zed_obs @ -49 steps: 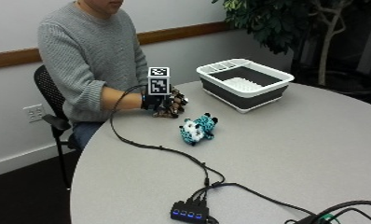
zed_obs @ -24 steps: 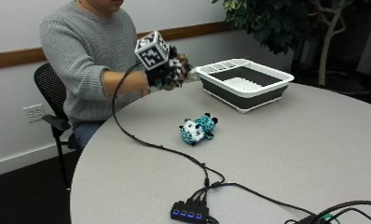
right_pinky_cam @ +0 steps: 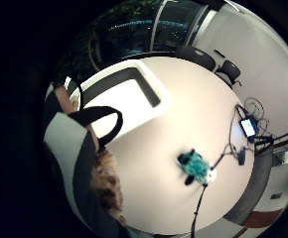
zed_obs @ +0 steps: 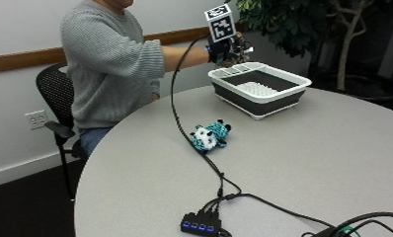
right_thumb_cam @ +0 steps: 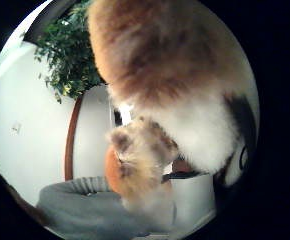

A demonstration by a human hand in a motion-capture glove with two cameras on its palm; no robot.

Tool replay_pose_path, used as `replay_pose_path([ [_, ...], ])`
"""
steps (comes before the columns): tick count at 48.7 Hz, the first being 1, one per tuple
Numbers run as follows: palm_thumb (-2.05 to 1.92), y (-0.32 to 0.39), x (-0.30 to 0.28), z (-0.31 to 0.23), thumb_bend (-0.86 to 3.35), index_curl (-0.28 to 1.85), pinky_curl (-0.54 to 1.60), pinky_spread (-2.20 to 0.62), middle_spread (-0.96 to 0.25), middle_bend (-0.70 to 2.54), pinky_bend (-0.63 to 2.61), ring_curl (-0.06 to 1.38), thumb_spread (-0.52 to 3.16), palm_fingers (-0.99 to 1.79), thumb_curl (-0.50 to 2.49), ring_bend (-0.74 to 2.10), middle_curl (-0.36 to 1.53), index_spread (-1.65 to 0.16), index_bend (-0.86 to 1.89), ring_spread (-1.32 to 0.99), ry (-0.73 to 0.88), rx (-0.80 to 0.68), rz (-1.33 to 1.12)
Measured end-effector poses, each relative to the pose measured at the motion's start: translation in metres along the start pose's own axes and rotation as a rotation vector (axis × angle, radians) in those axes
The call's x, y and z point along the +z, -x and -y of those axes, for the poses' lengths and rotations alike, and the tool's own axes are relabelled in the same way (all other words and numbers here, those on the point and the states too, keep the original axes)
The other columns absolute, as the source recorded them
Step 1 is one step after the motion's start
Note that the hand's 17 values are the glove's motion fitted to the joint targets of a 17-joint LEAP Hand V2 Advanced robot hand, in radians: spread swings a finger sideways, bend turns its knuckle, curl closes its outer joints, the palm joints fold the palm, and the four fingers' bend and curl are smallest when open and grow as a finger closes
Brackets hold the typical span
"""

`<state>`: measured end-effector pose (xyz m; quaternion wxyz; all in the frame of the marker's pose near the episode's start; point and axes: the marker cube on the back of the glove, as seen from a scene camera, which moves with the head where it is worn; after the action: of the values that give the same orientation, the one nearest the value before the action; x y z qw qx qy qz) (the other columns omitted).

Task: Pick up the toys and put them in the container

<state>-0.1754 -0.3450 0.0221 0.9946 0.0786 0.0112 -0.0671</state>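
One fluffy toy (right_thumb_cam: 175,90) gripped in gloved right hand (zed_obs: 226,49), raised over near corner of container (zed_obs: 261,90).
Brown, tan and white fur, fingers curled round it. Second toy (zed_obs: 209,136), teal, white and black, lying on table (zed_obs: 328,163), apart from container.

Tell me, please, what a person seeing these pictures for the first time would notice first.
The eye goes first to the gloved right hand, raised above the near corner of the white and dark container with a furry brown and white toy in its grip. Next comes the turquoise plush toy, lying alone on the round grey table in front of the container.
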Motion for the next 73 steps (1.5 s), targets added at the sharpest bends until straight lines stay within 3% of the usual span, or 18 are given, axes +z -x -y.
replay_pose_path([
  [6, 0.58, 0.014, 0.021, 0.031, 0.07, 0.19, 0.48, -0.44, -0.28, 0.68, 1.10, 0.53, 0.84, 0.99, 0.68, 1.13, 0.53, -0.40, 0.13, -0.43, 0.034, -0.033, -0.035],
  [12, 0.52, -0.008, 0.046, 0.031, 0.03, 0.16, 0.48, -0.43, -0.28, 0.63, 1.11, 0.54, 0.95, 0.87, 0.67, 1.16, 0.54, -0.39, 0.09, -0.43, 0.201, 0.092, -0.184],
  [13, 0.47, -0.009, 0.052, 0.029, 0.00, 0.15, 0.48, -0.43, -0.28, 0.60, 1.10, 0.54, 1.02, 0.75, 0.64, 1.16, 0.53, -0.39, 0.05, -0.42, 0.269, 0.108, -0.149],
  [15, 0.32, -0.007, 0.060, 0.022, -0.08, 0.13, 0.54, -0.39, -0.25, 0.34, 1.22, 0.56, 1.07, 0.04, 0.58, 1.12, 0.47, -0.36, -0.07, -0.41, 0.382, 0.118, -0.016],
  [17, 0.17, -0.006, 0.063, 0.017, -0.13, 0.18, 0.54, -0.28, -0.19, 0.26, 1.17, 0.50, 1.07, -0.51, 0.53, 0.79, 0.46, -0.33, 0.10, -0.31, 0.421, 0.107, 0.054],
  [18, 0.13, -0.007, 0.064, 0.015, -0.12, 0.18, 0.51, -0.24, -0.17, 0.26, 1.10, 0.47, 1.08, -0.57, 0.51, 0.67, 0.45, -0.33, 0.12, -0.27, 0.422, 0.100, 0.061],
  [25, 0.00, -0.016, 0.053, 0.002, -0.05, 0.16, 0.38, -0.09, -0.11, 0.11, 0.91, 0.29, 1.11, -0.45, 0.44, 0.30, 0.37, -0.30, 0.09, -0.14, 0.405, 0.070, 0.026],
  [32, -0.03, -0.043, 0.034, -0.019, -0.04, 0.16, 0.35, -0.02, -0.09, 0.08, 0.85, 0.26, 1.14, -0.38, 0.40, 0.21, 0.31, -0.29, 0.08, -0.08, 0.388, 0.069, -0.031],
  [40, -0.04, -0.126, 0.003, -0.062, -0.04, 0.16, 0.33, 0.02, -0.08, 0.09, 0.79, 0.25, 1.17, -0.33, 0.36, 0.16, 0.27, -0.28, 0.11, -0.05, 0.392, 0.121, -0.145],
  [47, -0.03, -0.214, -0.028, -0.097, -0.03, 0.18, 0.32, 0.03, -0.09, 0.10, 0.75, 0.24, 1.19, -0.29, 0.34, 0.15, 0.24, -0.29, 0.13, -0.04, 0.340, 0.379, -0.098],
  [51, -0.03, -0.239, -0.032, -0.111, -0.03, 0.20, 0.32, 0.04, -0.09, 0.11, 0.73, 0.24, 1.21, -0.26, 0.33, 0.15, 0.23, -0.29, 0.14, -0.04, 0.333, 0.448, -0.086],
  [58, -0.02, -0.246, -0.004, -0.120, -0.03, 0.21, 0.32, 0.04, -0.10, 0.11, 0.74, 0.23, 1.22, -0.24, 0.32, 0.16, 0.22, -0.30, 0.14, -0.04, 0.382, 0.452, -0.079],
  [67, 0.00, -0.249, 0.090, -0.151, -0.02, 0.22, 0.34, 0.04, -0.10, 0.10, 0.77, 0.23, 1.24, -0.21, 0.31, 0.18, 0.20, -0.32, 0.14, -0.04, 0.576, 0.541, -0.111],
  [73, 0.02, -0.246, 0.114, -0.164, -0.01, 0.18, 0.37, 0.05, -0.11, 0.08, 0.91, 0.28, 1.25, -0.12, 0.31, 0.34, 0.17, -0.33, 0.03, -0.08, 0.544, 0.524, -0.232],
])
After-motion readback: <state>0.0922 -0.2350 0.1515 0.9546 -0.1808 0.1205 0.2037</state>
